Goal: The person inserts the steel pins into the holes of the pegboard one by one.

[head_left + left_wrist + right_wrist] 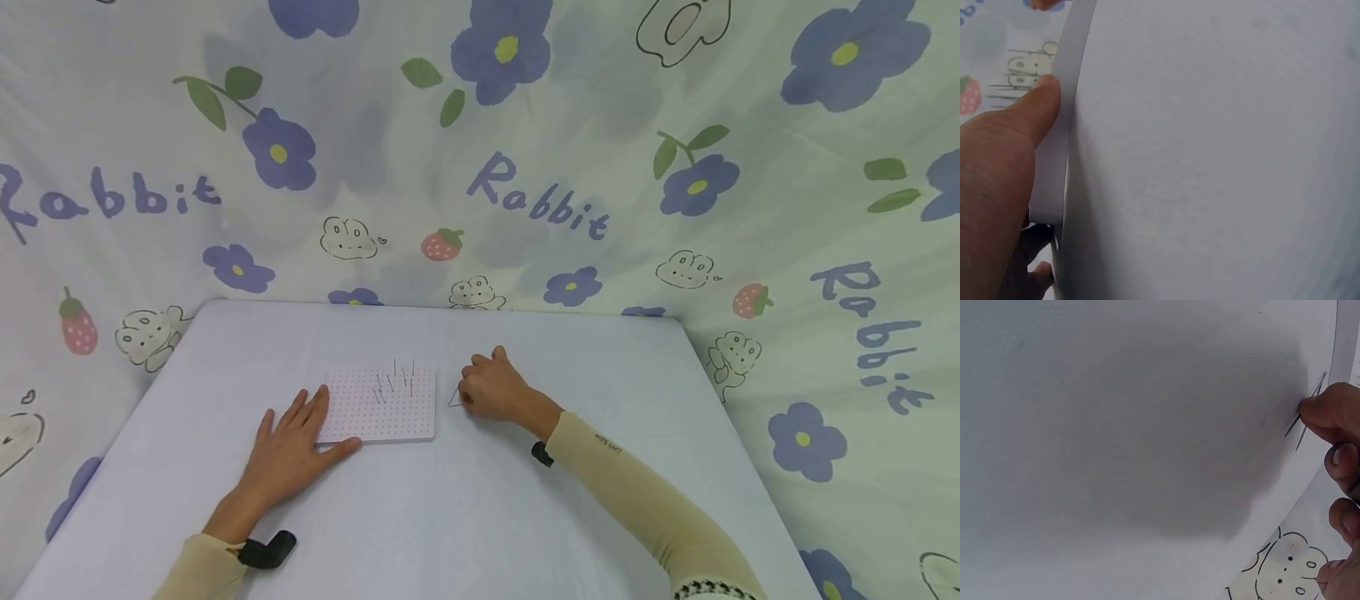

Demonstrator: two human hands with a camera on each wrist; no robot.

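Observation:
A white board [352, 423] with a grid of small holes lies flat on the table, and several thin dark pins [394, 367] stand in its upper right part, some leaning. My left hand [288, 454] rests at the board's left side with fingers stretched out and the thumb along the near edge. In the left wrist view the thumb [1041, 103] presses against the board's side. Just right of the board, my right hand [495, 392] is low over the table, pinching at thin dark pins [1292, 427] between thumb and forefinger; its other fingers are curled.
A pale cloth covers the table [420, 525]. Behind it and along the sides hangs a curtain [405, 167] printed with flowers, rabbits and strawberries. Each wrist carries a black strap piece [267, 550].

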